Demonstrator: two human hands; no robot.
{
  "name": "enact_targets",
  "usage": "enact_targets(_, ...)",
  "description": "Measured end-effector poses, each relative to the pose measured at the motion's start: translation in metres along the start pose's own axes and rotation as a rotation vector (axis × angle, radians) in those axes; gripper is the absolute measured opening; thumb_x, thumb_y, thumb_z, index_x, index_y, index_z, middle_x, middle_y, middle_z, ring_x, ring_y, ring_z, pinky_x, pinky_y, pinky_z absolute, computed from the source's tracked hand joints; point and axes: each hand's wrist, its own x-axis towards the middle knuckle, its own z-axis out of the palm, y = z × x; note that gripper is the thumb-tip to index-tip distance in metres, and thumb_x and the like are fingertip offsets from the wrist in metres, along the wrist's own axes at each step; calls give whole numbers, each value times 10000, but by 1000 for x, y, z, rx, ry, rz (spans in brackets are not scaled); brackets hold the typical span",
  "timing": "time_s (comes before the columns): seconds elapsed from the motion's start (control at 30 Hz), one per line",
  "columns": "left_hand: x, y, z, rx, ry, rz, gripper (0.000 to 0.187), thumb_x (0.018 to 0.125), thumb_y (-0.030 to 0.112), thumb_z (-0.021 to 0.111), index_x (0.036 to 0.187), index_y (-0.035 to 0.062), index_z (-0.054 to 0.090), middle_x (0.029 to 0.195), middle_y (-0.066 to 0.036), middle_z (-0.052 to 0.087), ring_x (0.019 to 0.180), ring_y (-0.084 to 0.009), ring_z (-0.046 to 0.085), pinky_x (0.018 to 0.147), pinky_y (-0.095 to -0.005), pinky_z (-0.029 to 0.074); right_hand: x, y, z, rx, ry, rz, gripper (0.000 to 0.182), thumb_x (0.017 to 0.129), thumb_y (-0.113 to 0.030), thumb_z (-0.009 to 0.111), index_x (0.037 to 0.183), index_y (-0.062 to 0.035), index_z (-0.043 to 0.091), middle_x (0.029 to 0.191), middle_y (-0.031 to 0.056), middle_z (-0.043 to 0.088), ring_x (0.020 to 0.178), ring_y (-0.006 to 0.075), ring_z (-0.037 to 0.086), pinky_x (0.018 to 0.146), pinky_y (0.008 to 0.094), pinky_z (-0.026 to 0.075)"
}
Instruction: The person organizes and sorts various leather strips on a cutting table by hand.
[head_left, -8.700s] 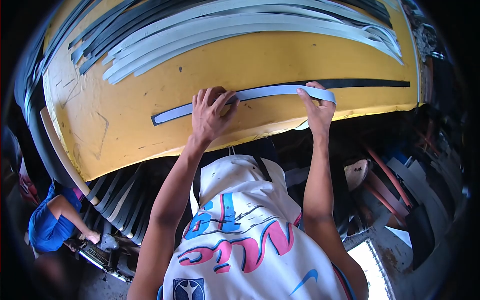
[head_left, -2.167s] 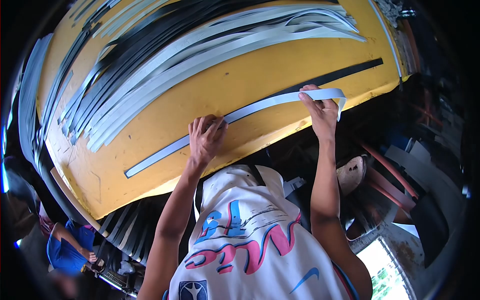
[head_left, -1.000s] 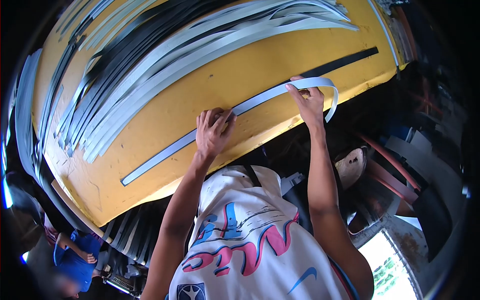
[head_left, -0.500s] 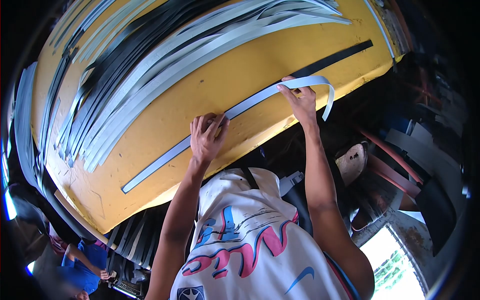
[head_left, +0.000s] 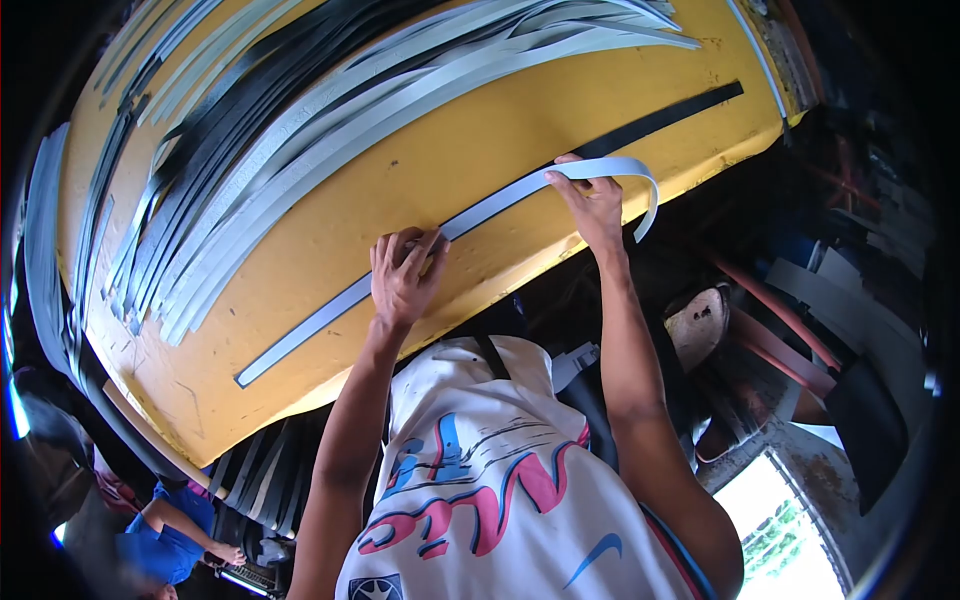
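On the yellow table (head_left: 330, 240) lies a black strip (head_left: 670, 116), with a light grey strip (head_left: 500, 201) on top of it over its left part. My left hand (head_left: 403, 275) presses on the grey strip near its middle, fingers bent and close together. Farther right, my right hand (head_left: 592, 205) pinches the grey strip between thumb and fingers. Beyond that hand the grey strip's free end lifts off the table and curls down past the near edge.
Long bundles of grey strips (head_left: 300, 165) and black strips (head_left: 215, 160) cover the table's far side. Another person (head_left: 170, 535) in blue is at the lower left. Strips hang below the table, and a reddish bar (head_left: 775, 305) stands at the right.
Both hands appear slightly farther left in the view, along with the table and strips. Their hold on the grey strip looks the same.
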Motion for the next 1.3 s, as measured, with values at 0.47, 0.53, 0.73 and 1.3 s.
enact_targets(0.47, 1, 2, -2, -1, -14, -3, 312, 762, 131, 839, 1058, 133, 741, 978, -44, 658, 852, -233, 597, 764, -371, 470, 0, 8, 1, -14, -20, 19, 265, 861, -163, 813, 1063, -13, 731, 1002, 61, 731, 870, 122, 646, 775, 274, 516)
enact_targets(0.53, 1, 1, -2, -2, -16, -4, 315, 762, 128, 838, 1061, 133, 740, 978, -44, 659, 853, -235, 598, 765, -371, 471, 0, 8, 2, -4, -22, 11, 261, 865, -157, 809, 1066, -10, 730, 1005, 62, 732, 880, 123, 654, 780, 272, 519)
enact_targets(0.73, 1, 2, -2, -15, -7, 5, 324, 762, 111, 836, 1070, 134, 737, 974, -43, 663, 852, -239, 599, 765, -372, 470, 0, 16, 4, -19, -23, -13, 262, 871, -138, 799, 1080, 0, 721, 1013, 78, 734, 870, 132, 678, 788, 275, 538)
enact_targets(1.3, 1, 4, -5, 83, -66, 35, 334, 807, 156, 796, 1135, 185, 741, 997, -32, 629, 901, -248, 591, 788, -392, 467, 1, 18, 4, -54, -29, -20, 276, 868, -108, 795, 1099, 13, 705, 1010, 86, 727, 908, 144, 685, 814, 283, 560)
